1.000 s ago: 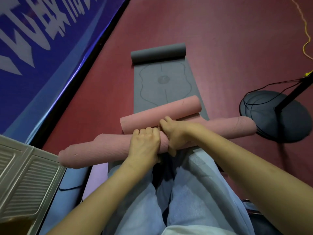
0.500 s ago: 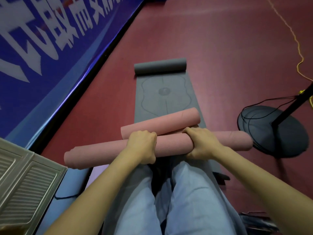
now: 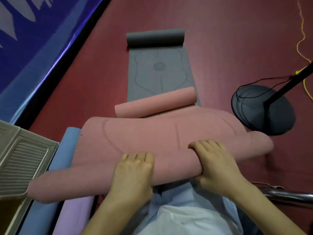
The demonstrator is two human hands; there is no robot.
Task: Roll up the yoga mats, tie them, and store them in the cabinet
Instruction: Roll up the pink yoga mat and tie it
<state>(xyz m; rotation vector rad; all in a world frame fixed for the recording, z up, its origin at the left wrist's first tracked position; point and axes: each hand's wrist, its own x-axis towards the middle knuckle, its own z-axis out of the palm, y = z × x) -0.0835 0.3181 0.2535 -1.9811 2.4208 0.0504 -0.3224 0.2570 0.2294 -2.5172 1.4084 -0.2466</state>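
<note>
A: What do your hands have hold of?

B: Your left hand [image 3: 135, 168] curls over the near rolled edge of the large pink rubber yoga mat [image 3: 152, 143], knuckles up, fingers tucked onto the roll. Your right hand [image 3: 213, 160] grips the same roll just beside it, fingers wrapped over the top and the thumb underneath.

A: And where does the mat lie?

B: It lies across your lap, its unrolled part spreading away from you, with faint lines printed on it. At your left a blue rolled mat [image 3: 66, 150] and a lilac rolled mat [image 3: 74, 216] lie beside the beige louvred cabinet door [image 3: 22, 158].

A: Farther out?

B: The pink mat's far end is a tight roll [image 3: 155, 102] resting on the flat grey yoga mat [image 3: 159, 68], whose own far end is curled up. To your right a black round stand base [image 3: 264, 109] sits on the dark red floor [image 3: 228, 39].
</note>
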